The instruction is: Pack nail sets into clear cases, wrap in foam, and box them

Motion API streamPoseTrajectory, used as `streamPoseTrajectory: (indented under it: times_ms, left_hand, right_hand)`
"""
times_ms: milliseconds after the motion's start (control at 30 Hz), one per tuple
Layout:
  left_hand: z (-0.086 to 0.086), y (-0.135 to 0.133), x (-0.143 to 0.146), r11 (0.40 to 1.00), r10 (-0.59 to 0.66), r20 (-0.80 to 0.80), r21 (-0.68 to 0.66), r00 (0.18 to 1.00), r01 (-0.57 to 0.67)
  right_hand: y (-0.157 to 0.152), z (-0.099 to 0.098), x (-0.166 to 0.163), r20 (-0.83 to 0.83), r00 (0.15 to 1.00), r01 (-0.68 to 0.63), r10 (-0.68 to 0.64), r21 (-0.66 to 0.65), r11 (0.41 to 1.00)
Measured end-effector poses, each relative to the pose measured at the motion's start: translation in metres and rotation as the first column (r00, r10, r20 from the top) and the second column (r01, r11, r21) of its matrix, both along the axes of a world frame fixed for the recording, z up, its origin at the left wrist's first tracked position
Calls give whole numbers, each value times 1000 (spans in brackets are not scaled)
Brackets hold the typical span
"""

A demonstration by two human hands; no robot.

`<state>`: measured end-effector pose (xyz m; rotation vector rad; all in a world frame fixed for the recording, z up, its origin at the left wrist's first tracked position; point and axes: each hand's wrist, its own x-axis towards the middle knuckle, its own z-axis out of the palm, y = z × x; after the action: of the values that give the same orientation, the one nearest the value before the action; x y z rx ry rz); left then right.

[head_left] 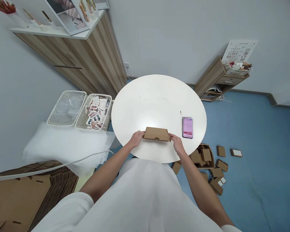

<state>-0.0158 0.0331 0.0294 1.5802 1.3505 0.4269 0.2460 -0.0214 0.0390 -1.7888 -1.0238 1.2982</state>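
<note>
A small brown cardboard box (157, 133) sits at the near side of the round white table (157, 93), its lid panel facing up and a half-round notch in its front edge. My left hand (136, 139) grips the box's left end, with the fingers closed at the corner. At the opposite end, my right hand (177, 143) pinches the right corner. The fingertips of both hands are partly hidden by the box. To the right of my right hand lies a phone (188, 127) with a blurred pinkish screen.
Left of the table stand a basket of small packets (96, 112), a basket of clear plastic bags (67, 108), white wrapping sheets (67, 145) and stacked flat cardboard (16, 199). Small boxes fill a carton (203, 156) and lie on the floor at right. A cabinet (87, 61) stands behind.
</note>
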Motion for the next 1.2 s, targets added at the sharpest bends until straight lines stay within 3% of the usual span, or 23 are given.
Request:
streamPoseTrajectory:
  times_ms: [467, 700, 967, 1200]
  left_hand:
    - [5, 19, 8, 990, 83, 66, -123, 994, -75]
    - [3, 23, 7, 992, 129, 5, -10, 992, -129]
    - [3, 28, 6, 991, 50, -71, 130, 996, -40]
    - [16, 40, 5, 984, -17, -182, 172, 983, 49]
  right_hand:
    - [17, 4, 0, 15, 995, -95, 96, -29, 995]
    - [25, 9, -4, 50, 986, -163, 162, 17, 987]
    - [30, 13, 0, 185, 969, -178, 166, 50, 983]
    - [42, 18, 6, 231, 951, -223, 207, 47, 974]
